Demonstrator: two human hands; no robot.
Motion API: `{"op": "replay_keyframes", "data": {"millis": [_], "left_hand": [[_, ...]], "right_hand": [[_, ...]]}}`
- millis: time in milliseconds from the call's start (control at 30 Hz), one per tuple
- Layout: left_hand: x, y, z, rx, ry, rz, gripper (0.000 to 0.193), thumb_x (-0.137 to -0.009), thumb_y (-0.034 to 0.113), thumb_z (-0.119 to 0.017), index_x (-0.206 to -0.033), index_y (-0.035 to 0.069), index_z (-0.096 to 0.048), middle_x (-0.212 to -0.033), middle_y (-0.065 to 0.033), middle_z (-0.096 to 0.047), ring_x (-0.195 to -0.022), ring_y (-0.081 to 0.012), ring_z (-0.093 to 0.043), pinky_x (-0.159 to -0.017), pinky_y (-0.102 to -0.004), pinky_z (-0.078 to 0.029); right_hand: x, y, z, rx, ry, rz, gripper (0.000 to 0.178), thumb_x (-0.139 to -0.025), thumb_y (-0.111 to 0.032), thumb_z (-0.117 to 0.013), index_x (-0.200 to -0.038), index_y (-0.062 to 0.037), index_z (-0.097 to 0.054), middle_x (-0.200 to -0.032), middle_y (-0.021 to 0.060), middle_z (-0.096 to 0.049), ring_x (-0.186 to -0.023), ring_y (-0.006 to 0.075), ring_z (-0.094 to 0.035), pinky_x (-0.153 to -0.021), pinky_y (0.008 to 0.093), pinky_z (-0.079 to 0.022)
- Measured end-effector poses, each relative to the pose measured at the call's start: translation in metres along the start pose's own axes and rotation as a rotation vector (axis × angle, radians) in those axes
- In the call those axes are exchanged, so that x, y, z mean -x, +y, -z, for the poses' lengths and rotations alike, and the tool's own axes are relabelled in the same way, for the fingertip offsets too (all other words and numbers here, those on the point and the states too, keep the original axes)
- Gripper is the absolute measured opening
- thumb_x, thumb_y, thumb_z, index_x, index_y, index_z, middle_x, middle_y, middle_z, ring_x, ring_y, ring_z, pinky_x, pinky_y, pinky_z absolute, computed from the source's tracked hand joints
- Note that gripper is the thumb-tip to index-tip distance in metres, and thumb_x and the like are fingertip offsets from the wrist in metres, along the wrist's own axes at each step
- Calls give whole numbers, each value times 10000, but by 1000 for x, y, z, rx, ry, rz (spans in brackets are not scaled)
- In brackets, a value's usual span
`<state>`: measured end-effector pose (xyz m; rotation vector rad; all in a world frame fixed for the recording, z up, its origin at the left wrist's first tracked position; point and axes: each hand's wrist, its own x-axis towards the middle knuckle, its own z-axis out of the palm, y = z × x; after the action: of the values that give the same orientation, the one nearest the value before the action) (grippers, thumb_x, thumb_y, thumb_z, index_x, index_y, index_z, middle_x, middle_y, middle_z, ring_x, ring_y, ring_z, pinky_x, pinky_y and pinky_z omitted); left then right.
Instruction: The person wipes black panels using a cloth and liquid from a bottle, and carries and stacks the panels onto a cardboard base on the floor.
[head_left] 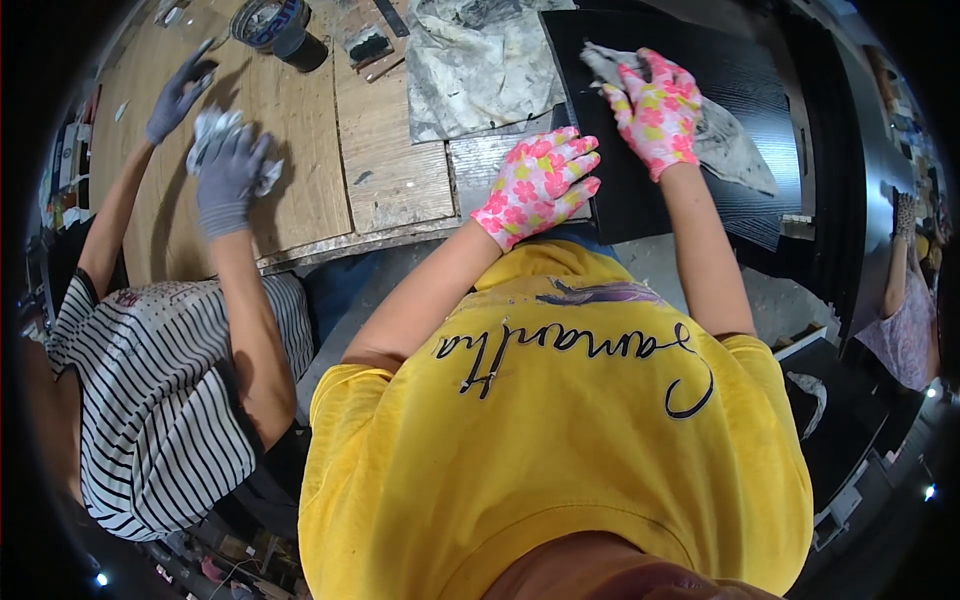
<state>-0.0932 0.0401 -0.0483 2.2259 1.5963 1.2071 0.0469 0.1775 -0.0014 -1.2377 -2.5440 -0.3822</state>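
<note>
While the pink-floral-gloved left hand (pixel 537 187) lies uncurled, the matching right hand (pixel 657 112) grips a grey-stained white cloth (pixel 738 150).
Beneath it lies a flat, black wood-grained panel (pixel 748 95); even strokes along the grain should work.

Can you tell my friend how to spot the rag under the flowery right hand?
Find the big black panel right of the wooden table. On it is the right hand in a pink-flowered glove, with the smudged grey rag poking out on both sides, one end toward the lower right. Unlike the wide pale sheet to its left, it lies on black, under a hand.
</note>
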Motion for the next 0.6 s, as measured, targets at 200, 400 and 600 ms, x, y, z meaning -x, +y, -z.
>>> {"op": "replay_keyframes", "data": {"millis": [200,400,600], "left_hand": [[-1,2,-2,5,14,-28,269,-773,253,-659,-994,100,-660,-1118,-70,-615,-1089,-270,-546,-871,-390,-435],[4,-3,-2,39,65,-26,289,-762,248,-673,-1010,101,-655,-1120,-75,-614,-1096,-272,-541,-885,-397,-432],[6,-2,3,80,4,-15,302,-797,265,-640,-1051,101,-643,-1195,-75,-577,-1147,-280,-501,-920,-409,-408]], "right_hand": [[-5,-11,-8,-508,-185,-134,223,-710,-194,-673,-929,-166,-702,-927,62,-631,-943,270,-548,-838,370,-442],[-35,-6,2,-647,-514,-294,218,-728,-194,-710,-865,-33,-662,-788,79,-651,-724,156,-616,-665,274,-472],[-42,-5,10,-861,-677,-475,178,-715,-118,-733,-820,-28,-622,-695,8,-595,-641,57,-516,-562,225,-428]]}}
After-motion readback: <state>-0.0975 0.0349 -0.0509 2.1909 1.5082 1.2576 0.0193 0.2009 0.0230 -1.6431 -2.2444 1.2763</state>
